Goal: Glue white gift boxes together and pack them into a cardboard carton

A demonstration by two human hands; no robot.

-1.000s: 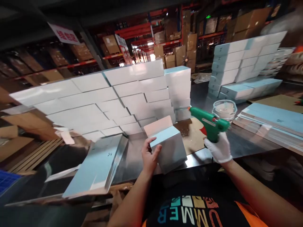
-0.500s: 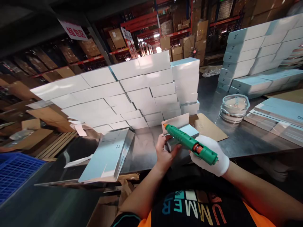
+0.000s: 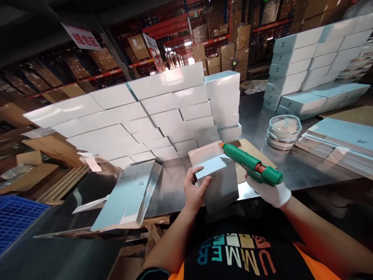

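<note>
My bare left hand (image 3: 196, 189) grips the left side of a pale blue and white cardboard box (image 3: 222, 182), thumb on the near face and fingers at the top edge. A flap (image 3: 205, 151) of that box stands raised along its far side. In a white glove, my right hand (image 3: 271, 191) is wrapped round a green hot glue gun (image 3: 247, 161). The gun's orange nozzle points left and lies by the right end of the raised flap; whether it touches cannot be made out. Under and behind the box is a brown cardboard sheet (image 3: 259, 151).
A wall of stacked white boxes (image 3: 175, 101) runs along the back of the metal table (image 3: 171, 184). Flat blue box blanks (image 3: 125, 194) lie at left, more blanks (image 3: 340, 144) at right. Clear round containers (image 3: 283, 132) stand near another box stack (image 3: 294, 66). A blue crate (image 3: 20, 219) sits far left.
The glue gun has moved right, from across the flap's left end to its right end. The box now shows more of its near face. The view has shifted slightly.
</note>
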